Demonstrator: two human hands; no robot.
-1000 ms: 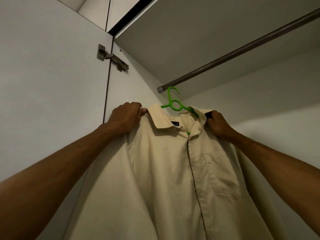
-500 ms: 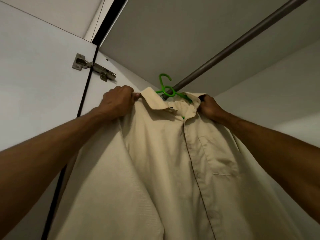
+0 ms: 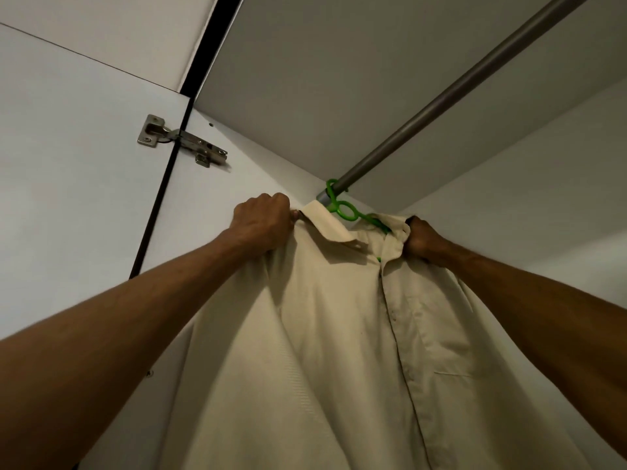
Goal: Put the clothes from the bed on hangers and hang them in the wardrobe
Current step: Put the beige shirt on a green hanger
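Cream collared shirt [image 3: 339, 351] on green hanger [image 3: 346, 210]

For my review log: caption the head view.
Left hand and right hand hold beige shirt, green hanger hooked over wardrobe rail.

A beige shirt [image 3: 339, 334] hangs on a green hanger [image 3: 346, 210] whose hook curls round the grey rail [image 3: 441, 100] close to the rail's end at the wardrobe's side wall. The left hand [image 3: 261, 222] grips the shirt's shoulder beside the collar, and the right hand [image 3: 422, 240] grips the other shoulder. A metal hinge [image 3: 183, 142] joins the open door [image 3: 68, 164] to the side wall.
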